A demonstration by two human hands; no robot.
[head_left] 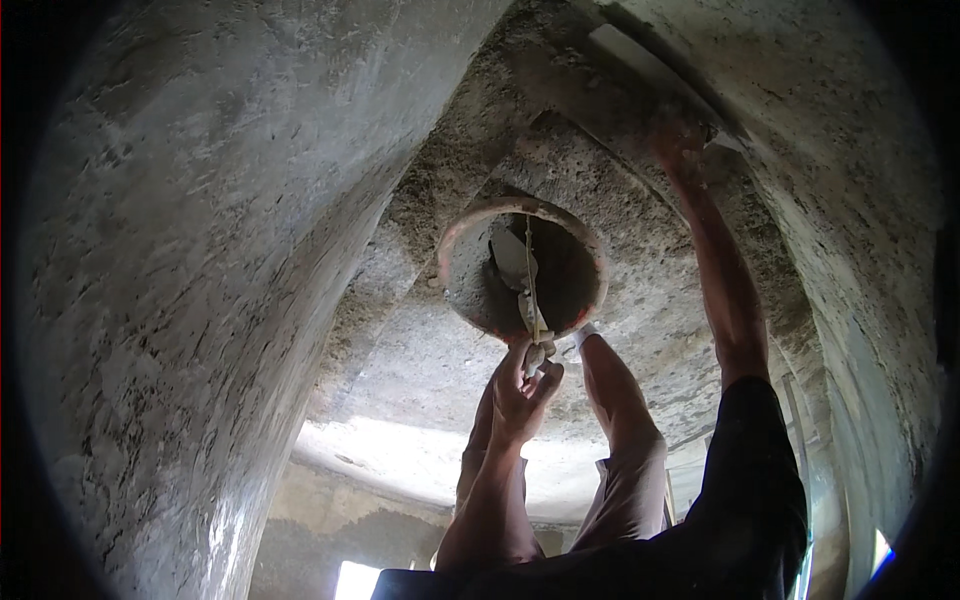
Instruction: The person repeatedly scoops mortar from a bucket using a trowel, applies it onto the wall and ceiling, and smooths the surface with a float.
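My left hand point(525, 390) is closed at the near rim of a round bowl point(590, 235). Its fingers wrap the pale, caked handle end of a trowel point(512, 258), whose blade lies inside the bowl. A thin cord or strip point(531, 270) runs across the bowl's opening down to this hand. Far to the right, my right hand point(680, 145) grips a long, flat plastering trowel point(650, 68). Its blade lies along the foot of the right wall; shadow hides most of its handle and my fingers.
Rough cement walls rise close by on the left point(200, 250) and right point(840, 130), meeting in a narrow space ahead. Gritty, splattered floor point(390, 370) lies between them. My bent legs point(625, 410) are just behind the bowl. Bright light falls behind me.
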